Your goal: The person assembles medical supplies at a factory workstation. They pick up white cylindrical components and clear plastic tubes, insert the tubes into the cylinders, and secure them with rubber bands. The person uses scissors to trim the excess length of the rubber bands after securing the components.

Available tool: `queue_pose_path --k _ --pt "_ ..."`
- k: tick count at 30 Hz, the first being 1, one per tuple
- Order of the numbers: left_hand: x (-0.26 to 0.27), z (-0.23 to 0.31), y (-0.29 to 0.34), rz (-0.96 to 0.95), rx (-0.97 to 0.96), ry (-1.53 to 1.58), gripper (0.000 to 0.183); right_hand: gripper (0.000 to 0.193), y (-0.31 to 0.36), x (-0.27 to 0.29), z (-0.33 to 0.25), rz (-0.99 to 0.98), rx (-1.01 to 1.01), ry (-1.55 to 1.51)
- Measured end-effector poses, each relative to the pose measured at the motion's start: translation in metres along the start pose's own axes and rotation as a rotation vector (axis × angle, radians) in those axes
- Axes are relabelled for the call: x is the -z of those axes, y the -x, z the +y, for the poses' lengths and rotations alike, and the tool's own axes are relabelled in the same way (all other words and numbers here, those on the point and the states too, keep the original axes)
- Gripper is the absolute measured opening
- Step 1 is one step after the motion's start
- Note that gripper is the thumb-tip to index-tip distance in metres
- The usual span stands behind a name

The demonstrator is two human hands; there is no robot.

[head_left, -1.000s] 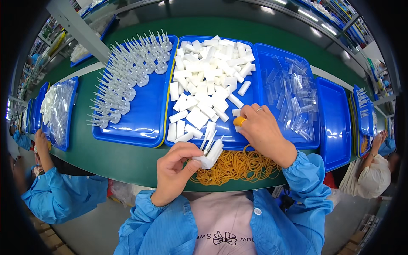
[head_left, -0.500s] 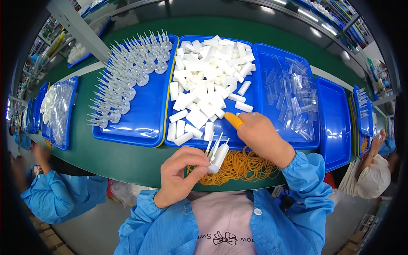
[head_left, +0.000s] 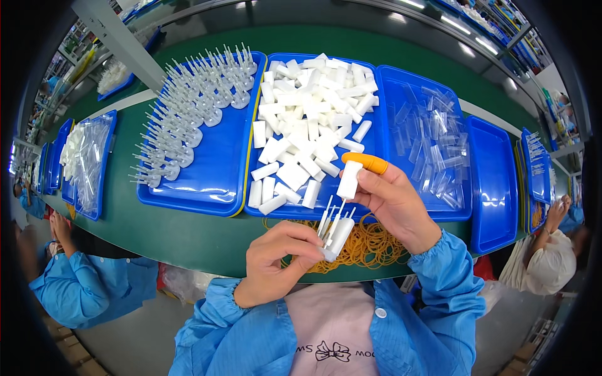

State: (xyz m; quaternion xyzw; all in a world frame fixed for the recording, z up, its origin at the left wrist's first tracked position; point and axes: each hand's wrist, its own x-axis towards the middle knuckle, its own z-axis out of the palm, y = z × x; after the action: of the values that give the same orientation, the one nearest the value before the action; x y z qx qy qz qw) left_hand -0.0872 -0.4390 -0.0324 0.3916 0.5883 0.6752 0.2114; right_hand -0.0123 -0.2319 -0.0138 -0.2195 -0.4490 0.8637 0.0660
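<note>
Since half a second ago, the right hand (head_left: 401, 199) has brought a white block (head_left: 349, 180), pinched in its grip, to one o'clock of the pronged piece (head_left: 328, 253) the left hand (head_left: 281, 257) pinches.

– Describe the pronged piece (head_left: 329, 237).
– Gripped at its pale base by the left hand (head_left: 276, 258), with thin prongs pointing up and rightward.
– Carrying what?
– Carries one white block (head_left: 342, 235), tilted like the prongs, on its right side.
– Find the second white block (head_left: 350, 180)?
– Pinched by the right hand (head_left: 395, 197) just above the pronged piece, nearly upright; cannot tell whether touching a prong.
</note>
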Motion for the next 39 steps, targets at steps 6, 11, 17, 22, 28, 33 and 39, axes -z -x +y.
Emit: queue_pose_path --k 6,11,17,22,28,33,39 --pt "0.001 -0.001 0.000 -0.003 -0.077 -0.078 0.013 0.034 0.000 0.001 0.002 -0.008 0.004 0.002" --pt "0.000 0.001 -0.001 0.052 -0.036 -0.054 0.014 0.033 0.004 -0.004 0.001 -0.087 0.000 0.106" --pt "0.009 -0.002 -0.002 -0.005 -0.195 -0.218 0.018 0.019 0.006 0.004 -0.010 -0.115 0.074 0.359" --pt "-0.002 0.001 -0.001 0.181 -0.094 -0.232 0.025 0.017 0.025 -0.014 0.000 -0.179 0.068 0.372" --pt "0.007 -0.008 0.004 0.030 0.118 -0.015 0.021 0.023 0.004 0.001 -0.021 -0.176 0.470 0.983" --pt "0.008 -0.009 0.002 0.074 0.178 0.028 0.016 0.012 -0.019 0.026 -0.003 0.145 0.735 1.882" --pt "0.010 -0.008 0.000 0.046 0.148 0.006 0.016 0.024 -0.014 0.014 -0.007 0.085 0.493 1.647"
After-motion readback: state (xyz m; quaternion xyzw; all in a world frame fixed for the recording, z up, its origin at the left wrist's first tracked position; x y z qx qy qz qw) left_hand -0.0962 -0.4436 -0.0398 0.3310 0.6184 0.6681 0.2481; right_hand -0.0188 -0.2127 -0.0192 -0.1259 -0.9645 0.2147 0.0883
